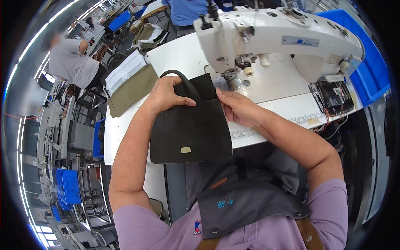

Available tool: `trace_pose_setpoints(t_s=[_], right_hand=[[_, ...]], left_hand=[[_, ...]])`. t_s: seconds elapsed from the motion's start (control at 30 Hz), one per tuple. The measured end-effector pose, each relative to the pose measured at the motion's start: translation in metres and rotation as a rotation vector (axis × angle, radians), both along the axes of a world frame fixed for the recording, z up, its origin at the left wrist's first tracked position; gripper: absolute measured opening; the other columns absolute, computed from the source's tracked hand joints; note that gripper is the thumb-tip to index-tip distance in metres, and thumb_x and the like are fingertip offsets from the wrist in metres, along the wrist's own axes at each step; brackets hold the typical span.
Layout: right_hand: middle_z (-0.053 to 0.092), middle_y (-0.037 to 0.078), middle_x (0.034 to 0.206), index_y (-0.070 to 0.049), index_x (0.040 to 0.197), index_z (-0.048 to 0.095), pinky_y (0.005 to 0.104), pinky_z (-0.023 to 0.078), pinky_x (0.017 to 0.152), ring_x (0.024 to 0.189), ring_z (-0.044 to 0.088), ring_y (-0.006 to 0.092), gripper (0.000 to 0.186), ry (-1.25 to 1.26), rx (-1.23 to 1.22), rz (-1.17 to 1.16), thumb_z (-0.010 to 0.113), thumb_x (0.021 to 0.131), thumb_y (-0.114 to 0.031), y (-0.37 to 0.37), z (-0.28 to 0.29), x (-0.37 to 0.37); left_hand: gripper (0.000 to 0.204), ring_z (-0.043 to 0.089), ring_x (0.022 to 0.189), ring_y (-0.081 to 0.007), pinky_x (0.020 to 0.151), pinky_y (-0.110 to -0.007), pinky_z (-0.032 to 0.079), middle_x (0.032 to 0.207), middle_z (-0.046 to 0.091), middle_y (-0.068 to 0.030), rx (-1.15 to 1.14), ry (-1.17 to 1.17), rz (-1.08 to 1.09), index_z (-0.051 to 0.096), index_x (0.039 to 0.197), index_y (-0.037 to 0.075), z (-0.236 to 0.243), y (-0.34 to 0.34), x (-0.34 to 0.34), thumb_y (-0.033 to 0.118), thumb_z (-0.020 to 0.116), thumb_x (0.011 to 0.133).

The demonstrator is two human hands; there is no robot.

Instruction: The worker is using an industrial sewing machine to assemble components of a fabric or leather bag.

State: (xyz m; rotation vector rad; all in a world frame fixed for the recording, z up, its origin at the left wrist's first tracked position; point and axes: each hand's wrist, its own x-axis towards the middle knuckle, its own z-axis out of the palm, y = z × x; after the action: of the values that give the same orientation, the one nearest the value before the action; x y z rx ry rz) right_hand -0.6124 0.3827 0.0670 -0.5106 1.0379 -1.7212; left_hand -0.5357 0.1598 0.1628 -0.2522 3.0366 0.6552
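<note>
Fabric panel, matte black, crosses the front edge of the white tabletop; left hand pinches its curled strip, right hand its upper side.

Left of the fabric piece lie cloth sheets; behind it, rightward, the sewing machine stands on the table.

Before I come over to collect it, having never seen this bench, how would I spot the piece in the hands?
Find the white sewing machine on the white table. Nearer the wearer, the left hand and right hand hold a near-black fabric piece. Unlike the olive-green fabric to its left, it carries a small pale rectangle near its lower edge.
</note>
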Motion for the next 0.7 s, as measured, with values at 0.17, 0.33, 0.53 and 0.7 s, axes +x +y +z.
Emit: trace_pose_setpoints(t_s=[0.17, 0.33, 0.53, 0.7], right_hand=[[0.064, -0.002, 0.089, -0.009, 0.106, 0.064, 0.0229, 0.043, 0.061, 0.072, 0.056, 0.0054, 0.054, 0.042, 0.031, 0.050, 0.037, 0.107, -0.056, 0.013, 0.004, -0.007], [0.067, 0.001, 0.104, -0.003, 0.122, 0.063, 0.0243, 0.050, 0.079, 0.090, 0.062, 0.0085, 0.054, -0.106, 0.047, -0.031, 0.039, 0.108, -0.051, 0.013, 0.024, 0.012], [0.067, 0.003, 0.110, 0.001, 0.127, 0.060, 0.0255, 0.048, 0.090, 0.102, 0.059, 0.0070, 0.039, 0.346, -0.187, 0.046, 0.052, 0.107, -0.032, 0.015, 0.007, 0.008], [0.065, 0.006, 0.125, 0.001, 0.138, 0.053, 0.0263, 0.046, 0.099, 0.113, 0.060, 0.0100, 0.040, 0.411, -0.263, 0.001, 0.054, 0.105, -0.021, 0.017, 0.010, 0.010]], left_hand=[[0.047, 0.066, 0.079, -0.0169, 0.075, -0.035, 0.053, 0.082, 0.071, -0.0071, 0.151, 0.050, 0.104, 0.071, 0.087, -0.003, 0.000, 0.015, -0.004, 0.034, 0.093, 0.068], [0.038, 0.054, 0.068, -0.0053, 0.062, -0.024, 0.044, 0.073, 0.063, 0.0022, 0.419, 0.224, 0.285, 0.070, 0.080, 0.000, 0.009, 0.007, 0.017, 0.033, 0.089, 0.077], [0.033, 0.044, 0.061, -0.0024, 0.056, -0.022, 0.036, 0.065, 0.055, 0.0075, 0.641, 0.453, 0.338, 0.071, 0.077, 0.002, 0.005, 0.010, 0.041, 0.030, 0.088, 0.080], [0.030, 0.054, 0.066, -0.0037, 0.062, -0.021, 0.043, 0.071, 0.066, 0.0018, 0.610, 0.582, 0.316, 0.071, 0.079, -0.001, 0.012, 0.034, 0.054, 0.024, 0.087, 0.081]])
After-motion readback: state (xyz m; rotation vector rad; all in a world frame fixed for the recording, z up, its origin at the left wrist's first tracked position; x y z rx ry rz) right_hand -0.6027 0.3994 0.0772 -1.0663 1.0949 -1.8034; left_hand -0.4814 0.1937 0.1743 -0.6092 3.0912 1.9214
